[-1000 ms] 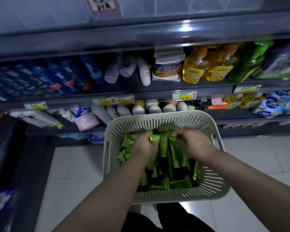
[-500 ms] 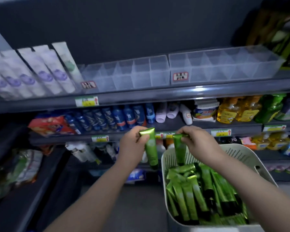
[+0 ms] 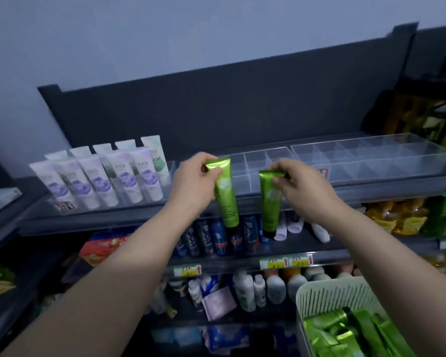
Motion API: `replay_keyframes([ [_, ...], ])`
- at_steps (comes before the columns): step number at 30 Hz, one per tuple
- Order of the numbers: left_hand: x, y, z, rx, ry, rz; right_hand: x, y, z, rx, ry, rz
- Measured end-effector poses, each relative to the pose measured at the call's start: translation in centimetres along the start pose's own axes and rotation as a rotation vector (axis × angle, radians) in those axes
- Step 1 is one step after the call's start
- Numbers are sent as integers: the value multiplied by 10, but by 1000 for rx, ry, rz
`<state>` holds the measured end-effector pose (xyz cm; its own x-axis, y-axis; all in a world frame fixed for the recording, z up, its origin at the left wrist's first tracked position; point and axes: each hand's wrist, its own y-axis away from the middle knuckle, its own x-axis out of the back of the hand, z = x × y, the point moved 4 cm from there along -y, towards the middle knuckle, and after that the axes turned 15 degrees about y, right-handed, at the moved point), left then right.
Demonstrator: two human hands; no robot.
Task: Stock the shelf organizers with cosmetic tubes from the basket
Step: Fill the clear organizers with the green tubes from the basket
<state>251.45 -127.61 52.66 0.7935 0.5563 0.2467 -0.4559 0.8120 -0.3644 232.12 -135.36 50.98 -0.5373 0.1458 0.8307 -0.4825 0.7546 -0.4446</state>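
A pale wall (image 3: 139, 47) rises behind a dark shelf unit (image 3: 242, 104). On its top shelf (image 3: 139, 219) sit clear divided organizers (image 3: 371, 155), with rows of white and purple tubes (image 3: 108, 181) to their left. A slotted basket (image 3: 327, 292) of spare green tubes (image 3: 350, 328) shows at lower right. Both arms reach up before the organizers. The left grip (image 3: 191, 184) pinches a green tube (image 3: 225, 197) by its crimped end, cap hanging down. The right grip (image 3: 303, 184) pinches a second green tube (image 3: 269, 202) likewise, just beside it.

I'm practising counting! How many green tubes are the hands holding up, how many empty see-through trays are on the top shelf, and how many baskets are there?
Green tubes held up: 2
Empty see-through trays: 2
Baskets: 1
Total: 5
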Motion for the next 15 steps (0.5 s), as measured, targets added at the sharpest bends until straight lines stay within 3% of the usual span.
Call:
replay_keyframes([
  [7,46,-105,37,-171,-229,147,23,-84,-53,82,-118,201],
  [15,59,-180,6,-60,-535,71,-9,-156,-80,130,-124,145],
])
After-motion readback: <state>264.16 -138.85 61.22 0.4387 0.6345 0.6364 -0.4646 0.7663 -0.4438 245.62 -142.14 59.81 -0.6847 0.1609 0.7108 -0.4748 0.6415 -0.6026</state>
